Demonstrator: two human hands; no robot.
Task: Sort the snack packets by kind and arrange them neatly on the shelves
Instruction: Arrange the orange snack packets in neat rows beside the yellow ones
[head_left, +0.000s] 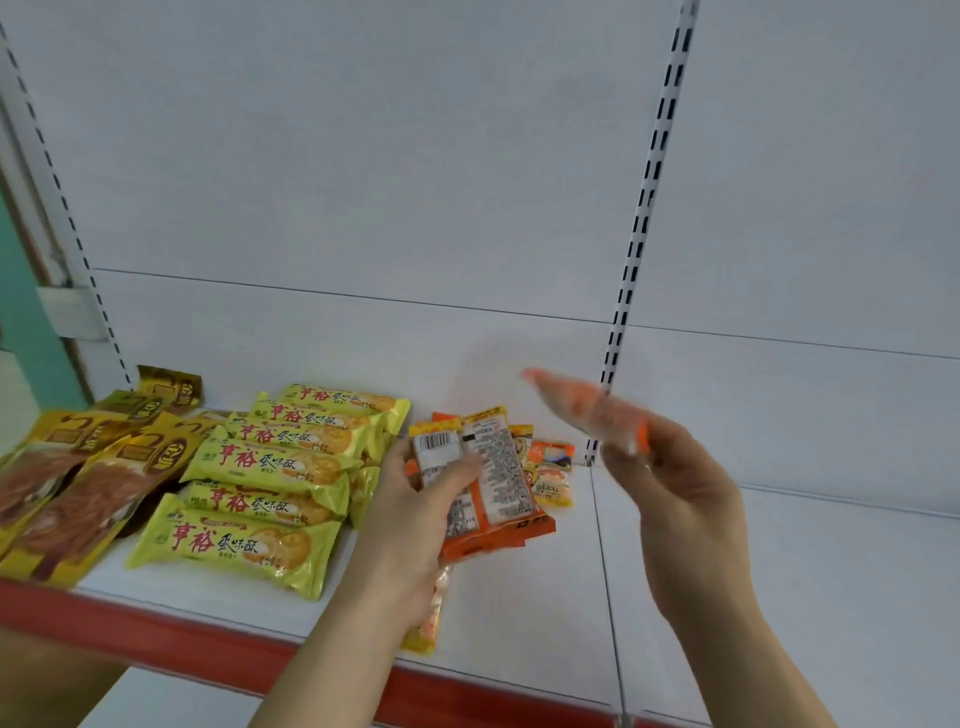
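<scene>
On white metal shelf (519, 597), my left hand (410, 525) grips fanned stack of orange plastic snack packets (488, 493); my right hand (670, 478) pinches one blurred orange packet (587, 408) raised above. Sorting step: next, probably lay it squarely with stack, beside yellow-green biscuit packets (260, 467).

biscuit packets (244, 540): yellow-green, red lettering | noodle packets (78, 499): gold-brown | held packets (493, 483): orange | shelf edge (156, 629): red

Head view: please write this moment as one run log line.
left hand: holds orange packets | right hand: holds one orange packet, blurred | shelf: yellow-green packets, golden-brown packets grouped left
</scene>
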